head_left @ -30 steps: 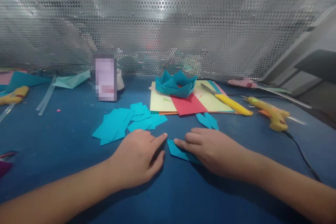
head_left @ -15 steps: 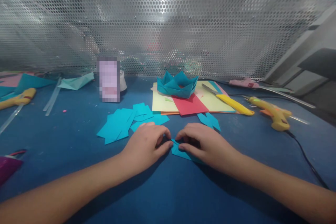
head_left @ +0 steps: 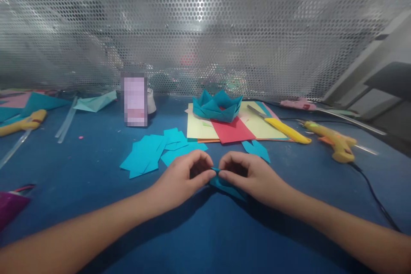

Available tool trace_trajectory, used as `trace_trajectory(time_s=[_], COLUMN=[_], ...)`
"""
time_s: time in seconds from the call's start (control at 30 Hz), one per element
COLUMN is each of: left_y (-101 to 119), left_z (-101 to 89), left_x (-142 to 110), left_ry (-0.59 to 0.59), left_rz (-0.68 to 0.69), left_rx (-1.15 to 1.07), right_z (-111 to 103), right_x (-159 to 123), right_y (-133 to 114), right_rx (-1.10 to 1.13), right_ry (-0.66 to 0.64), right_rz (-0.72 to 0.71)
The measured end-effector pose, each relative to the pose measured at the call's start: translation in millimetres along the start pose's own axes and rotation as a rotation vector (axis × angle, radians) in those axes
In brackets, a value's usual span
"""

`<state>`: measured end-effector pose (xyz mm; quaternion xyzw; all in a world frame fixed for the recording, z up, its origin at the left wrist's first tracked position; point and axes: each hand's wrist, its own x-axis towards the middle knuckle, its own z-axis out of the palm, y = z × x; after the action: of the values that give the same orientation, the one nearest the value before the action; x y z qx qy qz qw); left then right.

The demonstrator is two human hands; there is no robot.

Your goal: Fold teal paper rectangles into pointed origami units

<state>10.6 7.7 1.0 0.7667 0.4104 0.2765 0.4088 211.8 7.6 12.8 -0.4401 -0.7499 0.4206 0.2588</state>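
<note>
Between my hands is a small piece of blue paper (head_left: 227, 188), with its upper edge pinched and its lower part hanging toward me. My left hand (head_left: 189, 173) grips it at the left end of that edge between thumb and fingertips. Right beside, my right hand (head_left: 253, 173) pinches the same edge, the fingertips of both hands nearly touching. The right fingers hide part of the paper. Beyond my left hand lies a pile of blue paper pieces (head_left: 146, 154); past my right hand are two smaller blue pieces (head_left: 257, 150).
A folded blue paper crown shape (head_left: 218, 109) and a red sheet (head_left: 233, 132) rest on cream sheets (head_left: 199, 128). A yellow knife (head_left: 287, 130) lies there, blade pointing left. Yellow glue guns (head_left: 337, 141) (head_left: 24, 124) lie at both sides. A perforated metal panel (head_left: 199, 30) stands behind.
The pinched edge of the blue paper has risen and the sheet now tilts more steeply. Both hands have drawn slightly closer together at the fingertips.
</note>
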Motion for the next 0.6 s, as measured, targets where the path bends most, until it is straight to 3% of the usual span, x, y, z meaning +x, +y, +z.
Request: trace_trajectory(time_s=[0.13,0.6], left_y=[1.9,10.4], left_z=[2.6,2.2], left_x=[-1.4,-4.1], left_ry=[0.006,0.01], left_rz=[-0.104,-0.193], left_rx=[-0.227,-0.319], right_z=[2.3,5.2], right_x=[-0.8,-4.0], right_y=[-1.0,2.1], right_rx=[0.112,-0.022], right_ry=[0.018,0.054], right_rz=[0.04,-0.057])
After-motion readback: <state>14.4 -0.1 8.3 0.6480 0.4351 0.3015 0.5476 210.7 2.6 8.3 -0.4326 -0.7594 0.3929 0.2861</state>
